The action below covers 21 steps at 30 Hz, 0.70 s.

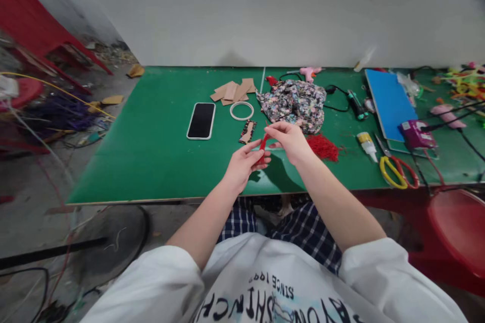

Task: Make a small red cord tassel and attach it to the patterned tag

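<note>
Over the table's front part, my left hand (244,164) pinches a small red yarn bundle (262,149) between thumb and fingers. My right hand (288,139) is closed on the bundle's thin upper end, thumb against forefinger. The fingers cover part of the bundle, so its full shape is hidden. Just beyond my hands lies a patterned dark fabric piece with a tan strip on it (247,131). Beside my right wrist is a loose pile of red yarn (323,147). A crumpled floral cloth (297,103) lies behind my right hand.
On the green table (151,161) are a phone (201,121), a white ring (241,103) and cardboard pieces (234,92). Rightward lie a pink glue gun (309,73), a glue bottle (367,146), scissors (397,166), a blue board (385,103) and cables. A wall bounds the back.
</note>
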Available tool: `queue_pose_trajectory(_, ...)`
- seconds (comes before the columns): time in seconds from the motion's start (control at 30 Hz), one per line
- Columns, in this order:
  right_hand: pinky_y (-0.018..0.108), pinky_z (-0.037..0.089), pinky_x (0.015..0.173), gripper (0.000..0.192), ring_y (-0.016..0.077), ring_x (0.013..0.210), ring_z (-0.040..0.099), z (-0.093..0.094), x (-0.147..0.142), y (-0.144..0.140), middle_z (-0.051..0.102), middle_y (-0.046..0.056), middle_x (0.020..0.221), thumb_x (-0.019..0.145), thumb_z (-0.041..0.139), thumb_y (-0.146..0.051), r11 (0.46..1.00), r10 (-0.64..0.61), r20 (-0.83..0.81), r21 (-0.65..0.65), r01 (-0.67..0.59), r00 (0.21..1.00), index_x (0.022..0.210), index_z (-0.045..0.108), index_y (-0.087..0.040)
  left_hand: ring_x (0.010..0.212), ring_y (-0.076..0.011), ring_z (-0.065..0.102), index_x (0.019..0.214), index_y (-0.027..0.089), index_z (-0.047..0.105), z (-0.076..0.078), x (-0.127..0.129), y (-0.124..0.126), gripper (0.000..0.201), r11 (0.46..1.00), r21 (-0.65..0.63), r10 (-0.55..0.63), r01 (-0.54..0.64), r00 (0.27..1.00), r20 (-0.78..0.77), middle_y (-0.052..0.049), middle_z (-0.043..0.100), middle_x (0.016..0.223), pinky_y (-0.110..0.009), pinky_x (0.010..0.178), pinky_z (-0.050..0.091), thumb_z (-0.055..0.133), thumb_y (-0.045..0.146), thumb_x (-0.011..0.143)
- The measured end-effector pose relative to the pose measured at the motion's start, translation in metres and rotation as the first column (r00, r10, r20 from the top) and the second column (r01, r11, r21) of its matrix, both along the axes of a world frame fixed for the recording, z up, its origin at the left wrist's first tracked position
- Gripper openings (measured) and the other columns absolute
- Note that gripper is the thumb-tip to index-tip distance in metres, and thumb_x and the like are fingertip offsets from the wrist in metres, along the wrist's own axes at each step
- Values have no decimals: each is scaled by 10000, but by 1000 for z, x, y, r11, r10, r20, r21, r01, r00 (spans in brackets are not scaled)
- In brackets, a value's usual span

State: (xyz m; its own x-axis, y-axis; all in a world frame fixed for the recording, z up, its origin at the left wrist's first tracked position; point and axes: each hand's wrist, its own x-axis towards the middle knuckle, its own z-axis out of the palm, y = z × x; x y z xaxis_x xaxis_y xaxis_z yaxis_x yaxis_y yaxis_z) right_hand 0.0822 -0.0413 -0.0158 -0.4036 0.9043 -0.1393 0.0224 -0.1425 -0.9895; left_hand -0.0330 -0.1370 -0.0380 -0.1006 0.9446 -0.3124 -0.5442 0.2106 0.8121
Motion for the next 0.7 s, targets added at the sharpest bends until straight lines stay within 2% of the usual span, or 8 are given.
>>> queue_pose_trajectory(0.1, 178, 446, 460, 266, 91, 602, 576, -18, -15, 3, 646, -3, 694, 639, 664, -408, 996, 34, 169, 74, -47, 985, 768, 632, -178, 613, -91, 637, 1136, 116, 536, -11, -18, -9, 399, 992, -113, 39, -61, 981, -189, -55, 682, 773, -204, 597, 523, 635, 177, 755)
queue_pose_trajectory(0.3, 178, 378, 413, 228, 97, 540, 554, -39, -38, 14, 641, -2, 617, 648, 652, -367, 970, 129, 336, 152, -189, 933, 756, 654, -166, 576, -77, 615, 1094, 125, 564, -24, -34, -7, 340, 986, -138, 31, -88, 930, -366, -22, 650, 713, -174, 552, 498, 601, 141, 756)
queue_pose_trajectory(0.4, 198, 405, 487, 180, 100, 567, 563, -44, -48, 23, 652, -4, 635, 660, 649, -336, 940, 132, 416, 235, -246, 900, 723, 665, -169, 577, -85, 612, 1125, 149, 544, -28, -40, -5, 380, 987, -140, 3, -75, 888, -461, -7, 631, 711, -179, 528, 491, 596, 153, 748)
queue_pose_trajectory(0.5, 225, 428, 603, 108, 107, 615, 576, -51, -55, 32, 658, -10, 656, 664, 653, -281, 903, 88, 487, 330, -276, 869, 691, 673, -178, 562, -119, 611, 1125, 178, 550, -30, -52, -12, 390, 987, -156, -59, -36, 824, -564, -4, 626, 694, -205, 476, 478, 608, 245, 745)
queue_pose_trajectory(0.57, 241, 418, 642, 83, 118, 650, 576, -57, -57, 38, 659, -9, 681, 666, 655, -266, 880, 44, 531, 380, -285, 846, 685, 679, -189, 509, -125, 581, 1043, 179, 602, -30, -63, -19, 302, 985, -169, -78, -43, 760, -645, -1, 607, 635, -222, 453, 456, 573, 304, 770)
queue_pose_trajectory(0.63, 250, 404, 650, 80, 128, 679, 569, -61, -57, 42, 657, -3, 712, 674, 654, -271, 861, 1, 570, 417, -291, 822, 683, 683, -198, 550, -127, 569, 978, 193, 634, -29, -74, -25, 240, 985, -144, -44, -92, 677, -735, -2, 594, 643, -252, 534, 475, 537, 312, 794)
queue_pose_trajectory(0.67, 251, 398, 648, 84, 131, 686, 564, -63, -56, 43, 655, -1, 725, 681, 651, -277, 854, -16, 585, 430, -294, 811, 687, 685, -201, 634, -139, 585, 959, 200, 645, -30, -79, -26, 216, 990, -97, -16, -105, 592, -806, -14, 611, 707, -276, 620, 491, 529, 289, 800)
queue_pose_trajectory(0.7, 251, 394, 645, 89, 132, 689, 560, -64, -56, 44, 653, 0, 732, 690, 646, -283, 847, -29, 598, 440, -299, 801, 693, 686, -203, 718, -155, 594, 953, 200, 650, -30, -81, -25, 208, 996, -21, 18, -81, 444, -896, -27, 626, 778, -303, 699, 495, 513, 268, 811)
